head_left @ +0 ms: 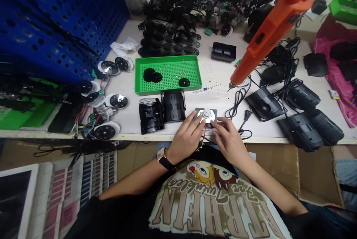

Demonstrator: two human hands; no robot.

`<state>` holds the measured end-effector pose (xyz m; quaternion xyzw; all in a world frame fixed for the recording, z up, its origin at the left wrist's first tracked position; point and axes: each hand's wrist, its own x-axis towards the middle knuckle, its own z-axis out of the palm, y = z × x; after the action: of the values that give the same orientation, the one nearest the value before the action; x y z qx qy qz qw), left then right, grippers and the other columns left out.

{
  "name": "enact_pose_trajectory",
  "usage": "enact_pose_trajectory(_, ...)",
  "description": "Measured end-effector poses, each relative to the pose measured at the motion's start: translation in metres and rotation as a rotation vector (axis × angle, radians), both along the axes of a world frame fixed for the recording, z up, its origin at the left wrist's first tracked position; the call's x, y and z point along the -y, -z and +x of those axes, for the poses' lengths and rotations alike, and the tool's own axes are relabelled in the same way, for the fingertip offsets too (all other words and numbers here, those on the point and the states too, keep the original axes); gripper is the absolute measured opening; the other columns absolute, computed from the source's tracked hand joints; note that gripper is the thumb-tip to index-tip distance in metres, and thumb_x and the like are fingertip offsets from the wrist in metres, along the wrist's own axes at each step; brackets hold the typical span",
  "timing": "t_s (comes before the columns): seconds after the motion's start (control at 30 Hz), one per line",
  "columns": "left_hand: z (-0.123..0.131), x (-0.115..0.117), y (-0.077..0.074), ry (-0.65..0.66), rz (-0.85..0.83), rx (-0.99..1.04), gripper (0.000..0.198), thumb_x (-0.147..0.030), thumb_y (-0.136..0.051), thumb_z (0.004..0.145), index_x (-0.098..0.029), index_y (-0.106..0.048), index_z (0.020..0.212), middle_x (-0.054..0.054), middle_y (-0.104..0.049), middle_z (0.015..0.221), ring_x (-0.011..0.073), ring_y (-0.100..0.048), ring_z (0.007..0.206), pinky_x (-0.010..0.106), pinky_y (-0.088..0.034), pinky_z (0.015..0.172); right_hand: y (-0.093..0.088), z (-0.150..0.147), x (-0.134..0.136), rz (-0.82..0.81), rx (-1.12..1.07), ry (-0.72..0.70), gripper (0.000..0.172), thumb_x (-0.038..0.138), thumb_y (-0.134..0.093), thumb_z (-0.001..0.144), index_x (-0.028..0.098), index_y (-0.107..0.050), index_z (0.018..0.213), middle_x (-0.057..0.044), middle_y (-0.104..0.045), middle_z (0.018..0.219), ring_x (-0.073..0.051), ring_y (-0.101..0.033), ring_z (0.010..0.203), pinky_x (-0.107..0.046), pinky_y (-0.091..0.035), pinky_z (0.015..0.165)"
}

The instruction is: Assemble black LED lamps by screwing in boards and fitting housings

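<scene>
A small grey square module with a white round disc (206,114) lies at the table's near edge, with thin red wires trailing from it. My left hand (186,137), a watch on its wrist, grips the module's left side with curled fingers. My right hand (228,139) pinches its right lower corner, fingers bent. Two black housings (161,111) stand just left of my hands.
An orange electric screwdriver (272,30) hangs over the table to the right. A green tray (167,73) with screws and black discs sits behind the housings. Black lamp bodies (301,120) with cords lie right. A blue perforated crate (55,19) stands left, with wired discs beside it.
</scene>
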<state>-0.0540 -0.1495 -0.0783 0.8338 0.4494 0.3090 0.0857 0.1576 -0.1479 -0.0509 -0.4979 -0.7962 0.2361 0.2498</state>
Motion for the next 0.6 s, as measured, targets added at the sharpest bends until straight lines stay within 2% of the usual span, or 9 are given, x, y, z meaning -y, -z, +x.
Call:
enact_pose_trajectory(0.13, -0.005, -0.002, -0.002, 0.021, -0.011, 0.005, 0.040, -0.012, -0.053, 0.102, -0.011, -0.061, 0.141, 0.019, -0.064, 0.144, 0.0358, -0.043, 0.152, 0.056, -0.050, 0.120, -0.002, 0.001, -0.006, 0.193, 0.135, -0.110, 0.038, 0.018, -0.049, 0.103, 0.014, -0.060, 0.139, -0.023, -0.051, 0.151, -0.038, -0.053, 0.137, -0.062, -0.055, 0.109)
enact_pose_trajectory(0.3, -0.011, 0.000, -0.002, 0.067, -0.034, -0.033, 0.049, -0.003, -0.046, 0.098, -0.010, -0.056, 0.146, 0.019, -0.058, 0.150, 0.0353, -0.037, 0.156, 0.058, -0.046, 0.123, 0.002, 0.004, -0.012, 0.194, 0.144, -0.164, 0.038, 0.017, -0.047, 0.103, 0.016, -0.061, 0.139, -0.020, -0.064, 0.139, -0.036, -0.057, 0.132, -0.062, -0.057, 0.108)
enact_pose_trajectory(0.47, -0.013, -0.002, -0.002, 0.071, -0.051, -0.051, 0.045, -0.011, -0.050, 0.102, -0.014, -0.056, 0.146, 0.017, -0.060, 0.149, 0.0357, -0.039, 0.155, 0.060, -0.046, 0.122, 0.006, 0.008, -0.018, 0.201, 0.104, -0.215, 0.036, 0.017, -0.048, 0.104, 0.016, -0.065, 0.136, -0.018, -0.066, 0.141, -0.033, -0.058, 0.135, -0.059, -0.058, 0.111)
enact_pose_trajectory(0.6, -0.012, -0.004, 0.002, 0.076, -0.040, -0.056, 0.042, -0.016, -0.053, 0.103, -0.015, -0.057, 0.145, 0.018, -0.059, 0.151, 0.0338, -0.046, 0.151, 0.058, -0.047, 0.121, 0.007, 0.010, -0.022, 0.247, 0.091, -0.251, 0.035, 0.016, -0.048, 0.104, 0.018, -0.066, 0.135, -0.015, -0.070, 0.133, -0.032, -0.062, 0.131, -0.057, -0.061, 0.107)
